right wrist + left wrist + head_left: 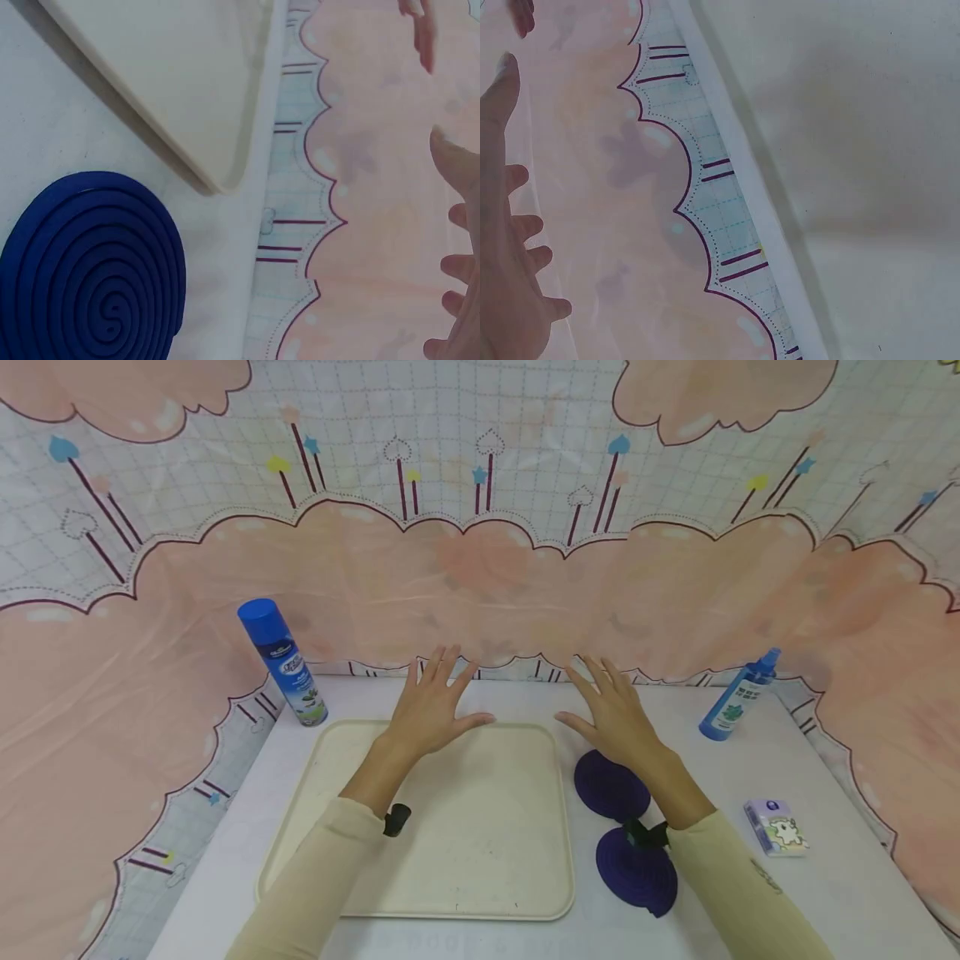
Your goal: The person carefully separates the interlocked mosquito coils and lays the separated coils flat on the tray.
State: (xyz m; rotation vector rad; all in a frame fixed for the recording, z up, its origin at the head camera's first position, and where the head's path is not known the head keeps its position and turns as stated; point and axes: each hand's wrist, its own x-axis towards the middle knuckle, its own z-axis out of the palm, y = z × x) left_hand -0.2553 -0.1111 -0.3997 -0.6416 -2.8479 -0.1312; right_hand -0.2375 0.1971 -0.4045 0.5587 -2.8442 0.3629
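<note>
The left hand [429,714] and right hand [617,720] are held empty, fingers spread, toward the counter's [675,718] far edge, no grasp apparently begun; lowering would be needed toward the tray [465,860] or blue coiled mats [611,787] beside its right edge.

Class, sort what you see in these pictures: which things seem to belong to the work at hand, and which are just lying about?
Probably in the work (nearest the hands):
- cream rectangular tray
- two dark-blue, spiral-grooved round pads

Probably lying about:
- blue-capped aerosol can
- translucent blue spray bottle
- small lilac-and-white packet
</note>
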